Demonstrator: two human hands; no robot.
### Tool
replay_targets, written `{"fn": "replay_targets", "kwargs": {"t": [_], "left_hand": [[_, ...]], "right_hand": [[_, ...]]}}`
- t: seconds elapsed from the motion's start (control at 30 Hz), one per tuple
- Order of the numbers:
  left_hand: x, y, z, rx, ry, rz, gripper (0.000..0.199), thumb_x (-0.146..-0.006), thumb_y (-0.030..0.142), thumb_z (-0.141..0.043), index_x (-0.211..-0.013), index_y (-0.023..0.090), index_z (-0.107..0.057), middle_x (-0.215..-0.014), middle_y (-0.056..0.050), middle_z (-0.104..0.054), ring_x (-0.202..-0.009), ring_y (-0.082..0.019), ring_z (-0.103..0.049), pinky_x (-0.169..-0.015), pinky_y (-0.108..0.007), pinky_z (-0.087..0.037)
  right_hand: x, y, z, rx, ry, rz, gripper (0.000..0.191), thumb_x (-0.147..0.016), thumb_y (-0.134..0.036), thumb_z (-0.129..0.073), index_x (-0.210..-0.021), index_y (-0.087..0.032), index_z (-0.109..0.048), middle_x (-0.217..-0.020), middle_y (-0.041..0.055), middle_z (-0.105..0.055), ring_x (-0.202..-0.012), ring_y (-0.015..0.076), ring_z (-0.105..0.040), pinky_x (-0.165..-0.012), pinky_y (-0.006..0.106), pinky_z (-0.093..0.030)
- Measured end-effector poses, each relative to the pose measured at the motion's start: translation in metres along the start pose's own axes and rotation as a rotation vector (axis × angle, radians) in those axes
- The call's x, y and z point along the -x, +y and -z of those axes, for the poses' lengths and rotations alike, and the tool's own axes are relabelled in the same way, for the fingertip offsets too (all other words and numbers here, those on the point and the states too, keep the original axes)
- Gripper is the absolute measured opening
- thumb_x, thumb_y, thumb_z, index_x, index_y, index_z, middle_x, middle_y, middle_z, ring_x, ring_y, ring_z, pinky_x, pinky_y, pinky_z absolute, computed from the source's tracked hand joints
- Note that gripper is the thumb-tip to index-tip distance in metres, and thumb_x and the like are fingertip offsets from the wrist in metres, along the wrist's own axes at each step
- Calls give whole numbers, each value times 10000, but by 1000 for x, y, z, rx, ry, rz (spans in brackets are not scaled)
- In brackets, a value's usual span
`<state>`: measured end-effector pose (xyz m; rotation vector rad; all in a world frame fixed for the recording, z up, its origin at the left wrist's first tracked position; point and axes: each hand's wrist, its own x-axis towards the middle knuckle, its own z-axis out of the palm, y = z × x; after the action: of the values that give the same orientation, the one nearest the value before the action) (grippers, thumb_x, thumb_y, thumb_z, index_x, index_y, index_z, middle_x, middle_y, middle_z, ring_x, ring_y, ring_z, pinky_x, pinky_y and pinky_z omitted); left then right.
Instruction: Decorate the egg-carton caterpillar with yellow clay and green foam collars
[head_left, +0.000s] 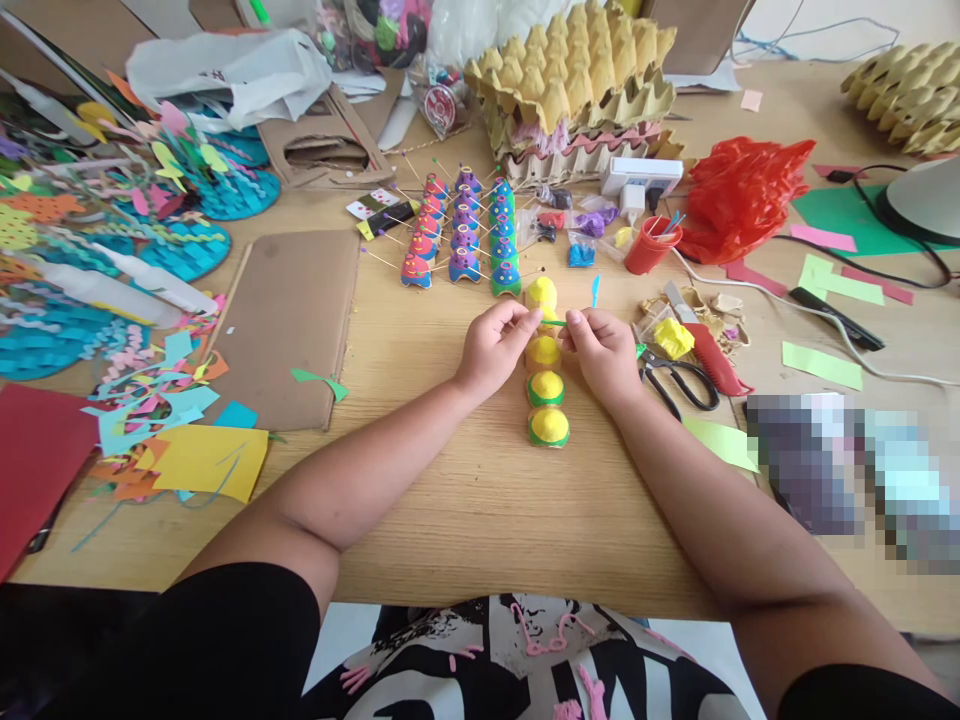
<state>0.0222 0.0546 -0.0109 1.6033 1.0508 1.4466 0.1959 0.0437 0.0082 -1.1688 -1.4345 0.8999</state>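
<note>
A row of egg carton cups (547,388) covered in yellow lies lengthwise before me on the table. Green bands wrap the lower edges of the two cups nearest me; the farther ones show yellow, partly hidden by my fingers. Above the row, my left hand (496,348) pinches one end of a thin green strip (553,323). The other end is between the fingertips of my right hand (606,352). The strip is stretched roughly level between both hands, over the farther cups. Whether it touches them I cannot tell.
Three decorated egg carton caterpillars (463,235) stand behind. To the right are scissors (679,380), a lump of yellow clay (673,338), a red cup (652,247) and a red plastic bag (750,200). Cardboard (289,320) and paper scraps lie left; egg trays (574,75) are stacked at the back.
</note>
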Motion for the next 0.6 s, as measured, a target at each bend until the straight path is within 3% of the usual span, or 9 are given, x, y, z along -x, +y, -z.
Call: {"fn": "replay_targets", "kwargs": {"t": [0.17, 0.3, 0.47, 0.6], "left_hand": [[1, -8, -2, 60, -44, -40, 384, -956, 579, -729, -1076, 214, -709, -1060, -45, -770, -952, -149, -718, -867, -278, -565], [2, -11, -3, 51, -102, -66, 477, -891, 452, -840, -1277, 238, -659, -1168, -57, -761, -1070, -167, -726, -887, -275, -573], [2, -5, -2, 6, -148, -120, 220, -934, 341, -796, -1107, 210, -760, -1079, -48, -806, -988, -158, -748, -889, -296, -591], [1, -3, 0, -19, -81, -203, 112, -934, 323, -802, -978, 219, -807, -967, -31, -816, -941, -155, -753, -887, -298, -588]], "right_hand": [[-2, 4, 0, -49, 63, 1, 617, -752, -835, -752, -740, -221, -698, -678, -9, -685, -645, 129, -576, -660, 290, -482], [-2, 3, -1, -44, 37, -7, 635, -755, -854, -730, -712, -223, -679, -666, -9, -667, -638, 131, -553, -647, 295, -464], [1, 2, -1, 31, -37, 14, 671, -784, -881, -672, -695, -216, -667, -630, -12, -629, -604, 127, -512, -602, 298, -415], [2, 3, 0, 15, -73, 36, 664, -862, -864, -598, -719, -220, -667, -643, -3, -632, -626, 138, -546, -629, 305, -449]]}}
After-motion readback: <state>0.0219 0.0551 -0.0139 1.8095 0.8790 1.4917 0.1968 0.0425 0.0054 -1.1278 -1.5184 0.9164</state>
